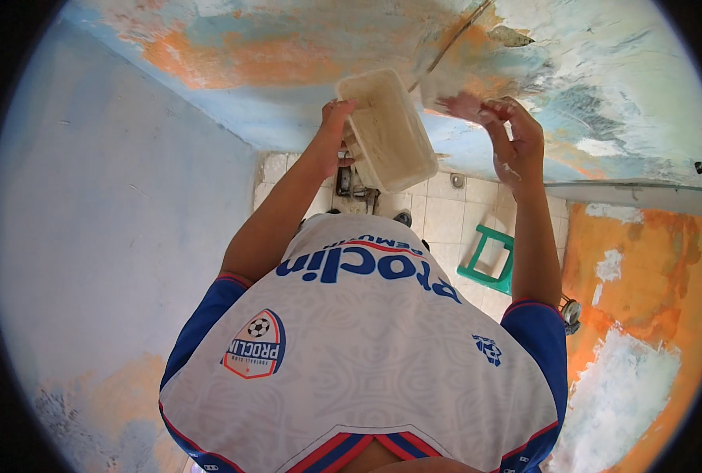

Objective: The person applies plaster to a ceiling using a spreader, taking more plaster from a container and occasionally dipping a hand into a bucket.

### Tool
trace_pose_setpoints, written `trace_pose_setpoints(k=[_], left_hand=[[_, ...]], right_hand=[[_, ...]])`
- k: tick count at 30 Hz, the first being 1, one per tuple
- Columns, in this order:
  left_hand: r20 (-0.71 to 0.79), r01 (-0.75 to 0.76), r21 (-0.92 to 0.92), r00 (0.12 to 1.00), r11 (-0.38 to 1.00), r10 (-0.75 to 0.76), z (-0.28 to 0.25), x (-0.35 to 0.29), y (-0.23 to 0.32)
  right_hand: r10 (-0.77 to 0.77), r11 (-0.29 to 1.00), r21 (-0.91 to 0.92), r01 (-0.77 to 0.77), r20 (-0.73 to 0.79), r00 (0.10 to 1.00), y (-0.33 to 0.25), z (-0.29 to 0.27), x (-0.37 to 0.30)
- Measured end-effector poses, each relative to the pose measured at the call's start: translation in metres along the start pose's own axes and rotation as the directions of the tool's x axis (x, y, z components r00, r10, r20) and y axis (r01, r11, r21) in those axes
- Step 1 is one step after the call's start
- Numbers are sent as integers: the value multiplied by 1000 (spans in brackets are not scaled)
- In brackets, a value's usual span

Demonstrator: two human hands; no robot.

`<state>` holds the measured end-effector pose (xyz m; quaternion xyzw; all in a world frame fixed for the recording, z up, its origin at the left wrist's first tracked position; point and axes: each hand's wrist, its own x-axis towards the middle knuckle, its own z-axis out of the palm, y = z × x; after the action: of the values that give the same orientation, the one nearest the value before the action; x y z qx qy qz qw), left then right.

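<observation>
My left hand (338, 130) is closed on the left side of a rectangular, cloudy plastic tub (390, 130), its inner walls smeared with a whitish residue. The tub is tilted so its open top faces up toward me. My right hand (518, 142) pinches a putty knife (463, 106), blurred, with a reddish-brown handle and a pale blade end. That blade end lies just right of the tub, in front of the patchy wall (288, 67); whether it touches the wall I cannot tell. White smears mark my right hand.
A plain pale blue wall (122, 213) stands close on my left. On the right is an orange surface (642, 268) with white patches. Below, a green plastic stool (486, 258) and a round metal object (572, 312) stand near the tiled floor (445, 213). A crack (453, 39) crosses the wall ahead.
</observation>
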<state>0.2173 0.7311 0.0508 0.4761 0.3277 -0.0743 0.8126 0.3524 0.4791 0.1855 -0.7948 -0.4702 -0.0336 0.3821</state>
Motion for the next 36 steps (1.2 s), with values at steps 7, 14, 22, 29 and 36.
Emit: trace_pose_setpoints(k=[7, 14, 22, 29, 36], left_hand=[[405, 34, 9, 914, 999, -35, -12, 39, 10], [464, -59, 64, 886, 996, 22, 17, -4, 65], [454, -125, 47, 887, 991, 90, 2, -8, 63], [479, -56, -14, 876, 998, 55, 3, -7, 62], [377, -106, 268, 926, 957, -3, 5, 26, 46]], right_hand=[[-532, 742, -326, 586, 246, 810, -2, 2, 13], [-477, 762, -199, 616, 471, 742, -5, 2, 5], [-481, 802, -172, 572, 382, 789, -11, -29, -20], [-424, 822, -333, 462, 183, 887, 5, -71, -24], [-231, 703, -614, 359, 281, 932, -29, -73, 31]])
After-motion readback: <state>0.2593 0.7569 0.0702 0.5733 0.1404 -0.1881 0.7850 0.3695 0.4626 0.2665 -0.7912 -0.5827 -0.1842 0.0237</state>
